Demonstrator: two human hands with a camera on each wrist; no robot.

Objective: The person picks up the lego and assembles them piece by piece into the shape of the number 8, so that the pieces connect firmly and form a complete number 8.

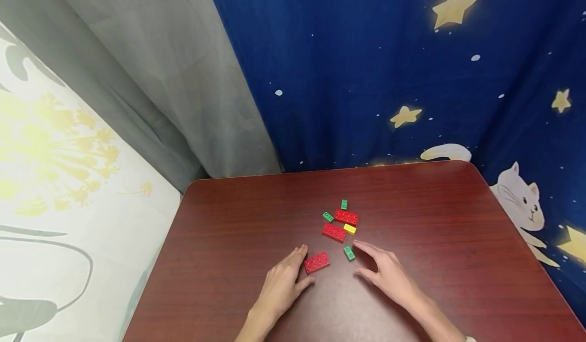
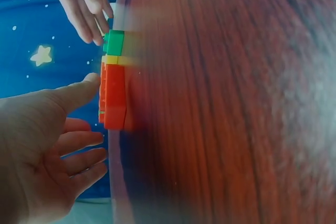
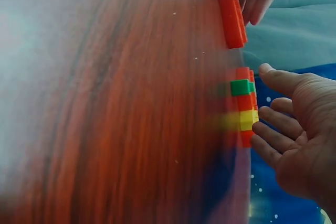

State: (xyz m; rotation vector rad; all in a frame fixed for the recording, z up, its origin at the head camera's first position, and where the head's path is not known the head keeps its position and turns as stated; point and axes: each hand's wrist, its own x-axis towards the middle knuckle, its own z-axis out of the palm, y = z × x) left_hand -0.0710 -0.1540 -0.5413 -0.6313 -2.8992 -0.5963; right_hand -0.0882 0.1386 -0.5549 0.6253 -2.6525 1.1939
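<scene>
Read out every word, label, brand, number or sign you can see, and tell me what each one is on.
No text can be read.
The blue curtain shows pictures, such as stars and a cat, no lettering.
If the toy bricks carry marks, they are too small to read.

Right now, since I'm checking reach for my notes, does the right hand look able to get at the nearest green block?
Probably yes: the green block lies just beside the right hand, and no other block sits between them. The yellow block is close, but farther back.
</scene>
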